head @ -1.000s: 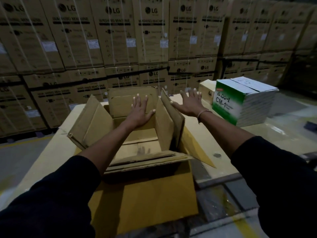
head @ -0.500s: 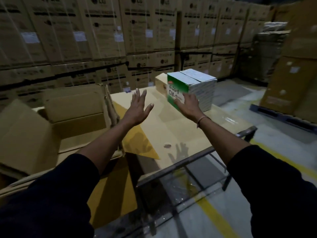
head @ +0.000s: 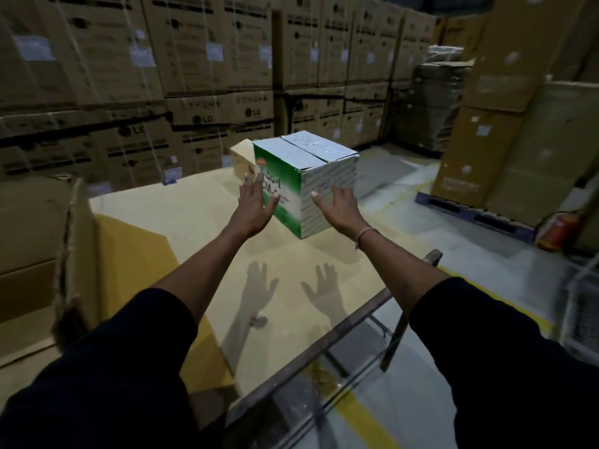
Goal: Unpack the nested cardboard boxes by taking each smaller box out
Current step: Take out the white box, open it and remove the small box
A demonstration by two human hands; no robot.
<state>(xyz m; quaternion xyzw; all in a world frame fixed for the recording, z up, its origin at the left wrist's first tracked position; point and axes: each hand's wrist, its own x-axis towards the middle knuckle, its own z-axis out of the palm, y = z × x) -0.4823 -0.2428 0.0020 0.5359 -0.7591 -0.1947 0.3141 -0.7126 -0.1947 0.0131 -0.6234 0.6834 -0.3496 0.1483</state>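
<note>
A closed green-and-white box [head: 308,176] stands on the cardboard-covered table [head: 181,218], its top taped shut. My left hand [head: 254,202] reaches to its green printed side with fingers straight, at or just short of the surface. My right hand [head: 337,205] is spread open at the white striped side, fingers straight. A small plain cardboard box [head: 240,158] sits just behind the green one. The big opened brown box [head: 39,254] stands at the left edge, one torn flap upright; its inside is out of view.
Stacked LG washing-machine cartons [head: 194,76] wall the back. Tall brown cartons on a pallet [head: 525,131] stand at the right, a red extinguisher [head: 556,231] beside them. The table's metal edge [head: 324,345] runs diagonally; yellow floor lines lie below.
My view swung right, away from the opened brown box. My left hand left that box and both hands came up to the two sides of the green-and-white box.
</note>
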